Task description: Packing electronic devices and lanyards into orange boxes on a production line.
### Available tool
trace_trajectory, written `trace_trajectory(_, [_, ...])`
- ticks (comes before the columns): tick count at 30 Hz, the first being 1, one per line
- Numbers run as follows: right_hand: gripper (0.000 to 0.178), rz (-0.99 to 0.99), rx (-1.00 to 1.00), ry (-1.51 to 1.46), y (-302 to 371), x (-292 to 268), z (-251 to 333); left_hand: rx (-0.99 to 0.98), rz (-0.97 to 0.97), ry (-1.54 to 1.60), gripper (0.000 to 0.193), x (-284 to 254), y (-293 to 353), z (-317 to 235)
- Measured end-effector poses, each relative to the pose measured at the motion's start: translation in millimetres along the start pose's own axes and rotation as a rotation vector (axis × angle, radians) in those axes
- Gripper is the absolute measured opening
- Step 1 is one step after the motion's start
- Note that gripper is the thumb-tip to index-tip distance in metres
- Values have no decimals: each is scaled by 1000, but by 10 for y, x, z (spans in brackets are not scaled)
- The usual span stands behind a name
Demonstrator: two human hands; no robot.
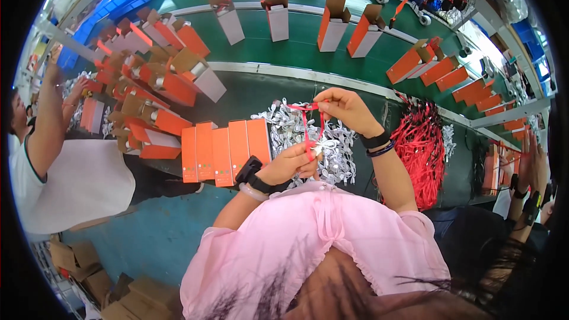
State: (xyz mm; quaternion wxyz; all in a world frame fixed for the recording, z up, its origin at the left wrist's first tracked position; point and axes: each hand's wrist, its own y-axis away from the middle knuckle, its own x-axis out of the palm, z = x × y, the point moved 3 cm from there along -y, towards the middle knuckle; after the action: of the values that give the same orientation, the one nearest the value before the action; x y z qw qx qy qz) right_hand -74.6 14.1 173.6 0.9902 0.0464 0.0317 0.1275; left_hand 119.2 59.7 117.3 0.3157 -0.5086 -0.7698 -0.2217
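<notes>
A thin red lanyard [306,125] is stretched in a loop between my two hands. My left hand [287,165], closed, pinches its lower end along with a small white piece that looks like a coiled cable [323,144]. Higher up and to the right, my right hand [347,111] pinches the lanyard's upper part between thumb and fingers. Under both hands spreads a heap of bundled white cables [342,169]. Several orange boxes [221,153] lie flat side by side left of that heap. A pile of red lanyards with black parts [418,157] lies to the right.
Open orange-and-white boxes [175,86] crowd the table's left; more stand on the green conveyor belt [252,47] beyond a pale rail [284,71]. Co-workers' arms [44,118] show at the left and right edges. Cardboard cartons [142,299] sit on the floor, lower left.
</notes>
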Motion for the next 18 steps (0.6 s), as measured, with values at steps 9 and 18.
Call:
trace_trajectory(9, [12, 339, -99, 342, 272, 492, 371, 218, -827, -1318, 19, -158, 368, -348])
trace_trajectory(18, [31, 347, -183, 429, 391, 719, 448, 446, -694, -423, 21, -68, 496, -256])
